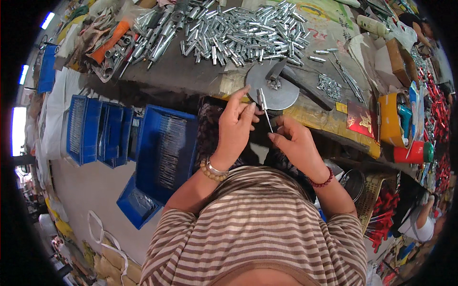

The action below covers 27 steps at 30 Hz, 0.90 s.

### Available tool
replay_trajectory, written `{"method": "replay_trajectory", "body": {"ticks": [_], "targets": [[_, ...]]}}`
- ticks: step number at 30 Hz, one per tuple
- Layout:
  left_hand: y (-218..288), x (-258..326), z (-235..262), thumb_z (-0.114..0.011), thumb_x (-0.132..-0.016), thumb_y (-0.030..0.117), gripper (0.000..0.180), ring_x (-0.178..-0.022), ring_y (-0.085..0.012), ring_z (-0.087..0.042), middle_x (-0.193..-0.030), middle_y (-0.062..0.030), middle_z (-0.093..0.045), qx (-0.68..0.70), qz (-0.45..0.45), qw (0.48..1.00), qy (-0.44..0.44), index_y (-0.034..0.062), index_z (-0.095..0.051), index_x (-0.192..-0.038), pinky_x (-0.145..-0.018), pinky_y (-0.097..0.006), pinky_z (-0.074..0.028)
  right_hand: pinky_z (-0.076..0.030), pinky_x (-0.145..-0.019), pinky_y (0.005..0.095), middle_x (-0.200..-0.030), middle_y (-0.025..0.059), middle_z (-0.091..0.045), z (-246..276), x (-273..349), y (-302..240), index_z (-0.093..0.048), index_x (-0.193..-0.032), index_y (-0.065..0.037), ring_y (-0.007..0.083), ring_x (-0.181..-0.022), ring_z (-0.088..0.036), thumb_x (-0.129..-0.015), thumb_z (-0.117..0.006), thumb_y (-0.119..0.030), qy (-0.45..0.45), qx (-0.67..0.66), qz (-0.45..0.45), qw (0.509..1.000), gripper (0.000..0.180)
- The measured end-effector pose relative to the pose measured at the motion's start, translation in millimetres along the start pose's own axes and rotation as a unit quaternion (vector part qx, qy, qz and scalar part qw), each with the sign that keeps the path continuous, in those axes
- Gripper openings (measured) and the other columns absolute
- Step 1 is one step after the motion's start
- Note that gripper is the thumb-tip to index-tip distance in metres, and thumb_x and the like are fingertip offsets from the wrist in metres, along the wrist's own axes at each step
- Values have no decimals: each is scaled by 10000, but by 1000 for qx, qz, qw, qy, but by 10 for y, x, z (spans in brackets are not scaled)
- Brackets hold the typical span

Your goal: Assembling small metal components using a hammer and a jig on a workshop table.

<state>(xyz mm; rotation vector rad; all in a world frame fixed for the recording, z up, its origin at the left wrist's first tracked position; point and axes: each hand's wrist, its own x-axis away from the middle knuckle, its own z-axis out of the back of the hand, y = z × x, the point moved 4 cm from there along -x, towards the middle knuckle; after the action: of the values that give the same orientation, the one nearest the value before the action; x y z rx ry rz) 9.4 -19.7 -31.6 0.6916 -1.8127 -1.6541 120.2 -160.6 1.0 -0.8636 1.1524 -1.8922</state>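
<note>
My left hand (pixel 234 125) pinches a small silver metal sleeve (pixel 261 98) by its upper end, held upright just in front of the workbench edge. My right hand (pixel 295 142) grips the lower end of a thin metal pin (pixel 268 123) that runs up into that sleeve. Both hands are close together, fingertips almost touching. Right behind them on the bench lies a round grey metal disc (pixel 274 86) with a dark hammer (pixel 298 81) resting on it. A big heap of silver metal sleeves (pixel 248 33) covers the bench farther back.
Blue plastic crates (pixel 164 150) filled with thin metal rods stand on the floor at my left. A pile of small pins (pixel 329 86) lies right of the disc. Red-handled parts (pixel 436 105) and a red cup (pixel 411 153) sit at right. Another person's arm (pixel 422 217) shows at lower right.
</note>
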Motion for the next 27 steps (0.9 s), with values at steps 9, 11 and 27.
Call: {"method": "replay_trajectory", "body": {"ticks": [9, 11, 27], "targets": [[56, 89, 120, -770, -924, 126, 555, -765, -85, -632, -925, -38, -698, 74, -16, 997, 25, 24, -498, -1397, -648, -241, -524, -531, -718, 323, -858, 135, -711, -281, 40, -164, -628, -1181, -7, 166, -760, -663, -913, -708, -46, -2, 53, 14, 999, 282], [54, 131, 283, -758, -932, 129, 510, -826, -82, -626, -973, -33, -691, 128, 18, 991, 30, 42, -510, -1369, -666, -248, -508, -535, -775, 302, -960, 87, -710, -273, 23, -84, -605, -1309, -19, 132, -857, -651, -927, -702, -34, -18, 44, -6, 999, 394], [-2413, 2298, 3579, -811, -796, 164, 510, -1017, -322, -738, -1109, -181, -760, -220, 292, 743, 560, 39, -664, -1268, -893, -407, -579, -494, -748, 225, -1017, 21, -639, -352, -79, 179, -580, -1408, -14, 78, -837, -587, -1013, -645, -86, -136, -41, -78, 987, 407]]}}
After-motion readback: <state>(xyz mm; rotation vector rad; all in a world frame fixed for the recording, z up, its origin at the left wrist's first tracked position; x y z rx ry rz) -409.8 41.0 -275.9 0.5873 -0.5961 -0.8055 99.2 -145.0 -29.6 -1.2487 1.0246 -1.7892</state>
